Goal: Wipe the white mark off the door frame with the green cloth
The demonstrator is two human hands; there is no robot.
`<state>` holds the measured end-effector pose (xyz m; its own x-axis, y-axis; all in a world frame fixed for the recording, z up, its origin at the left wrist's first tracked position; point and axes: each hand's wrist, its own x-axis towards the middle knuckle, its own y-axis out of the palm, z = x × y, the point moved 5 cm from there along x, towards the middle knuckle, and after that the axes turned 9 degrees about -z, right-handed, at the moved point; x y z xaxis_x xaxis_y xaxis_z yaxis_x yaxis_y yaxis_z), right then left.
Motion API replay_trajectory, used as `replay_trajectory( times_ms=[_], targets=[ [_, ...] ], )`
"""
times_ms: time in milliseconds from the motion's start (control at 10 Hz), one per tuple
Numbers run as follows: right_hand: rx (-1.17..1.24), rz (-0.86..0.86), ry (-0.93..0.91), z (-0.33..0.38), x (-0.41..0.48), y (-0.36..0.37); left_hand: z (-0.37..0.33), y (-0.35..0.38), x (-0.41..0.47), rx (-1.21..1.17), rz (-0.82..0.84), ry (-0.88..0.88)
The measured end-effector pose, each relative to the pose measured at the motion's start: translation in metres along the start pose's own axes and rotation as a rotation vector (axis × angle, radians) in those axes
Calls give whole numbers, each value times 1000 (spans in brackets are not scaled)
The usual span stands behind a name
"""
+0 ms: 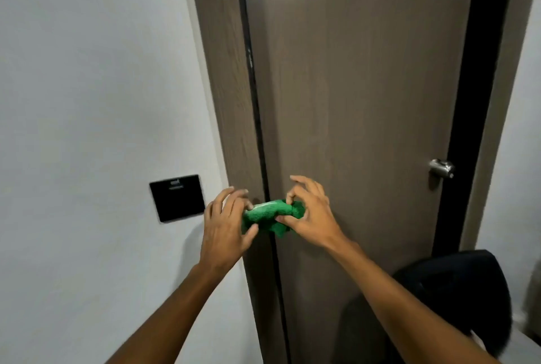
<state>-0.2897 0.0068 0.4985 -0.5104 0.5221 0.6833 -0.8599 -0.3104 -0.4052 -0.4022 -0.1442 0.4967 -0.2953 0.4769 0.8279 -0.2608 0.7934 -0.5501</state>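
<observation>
A bunched green cloth is held between both hands in front of the door, near the dark gap by the frame. My left hand pinches its left end with thumb and fingers. My right hand grips its right end. The brown door frame runs up the left side of the door. Small pale marks show on the dark edge between frame and door, well above the hands.
A black wall panel sits on the white wall left of the frame. A silver door handle is on the door's right side. A black rounded object stands at the lower right.
</observation>
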Motion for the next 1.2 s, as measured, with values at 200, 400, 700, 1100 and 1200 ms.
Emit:
replay_trajectory(
  times_ms=[200,400,700,1100,1200],
  targets=[
    [334,-27,553,-109,-101,-30,-66,72,-63,-541,313,-400],
    [215,-35,1033,-244,-247,-45,-138,203,-188,-541,724,-655],
    [-246,132,1285,-338,-455,-103,-277,317,-395,-544,1319,-724],
    [-595,574,1627,-386,-607,-156,-400,364,-533,-285,1759,120],
    [-793,688,1472,-383,-602,-159,-381,351,-530,-254,1760,168]
  ],
)
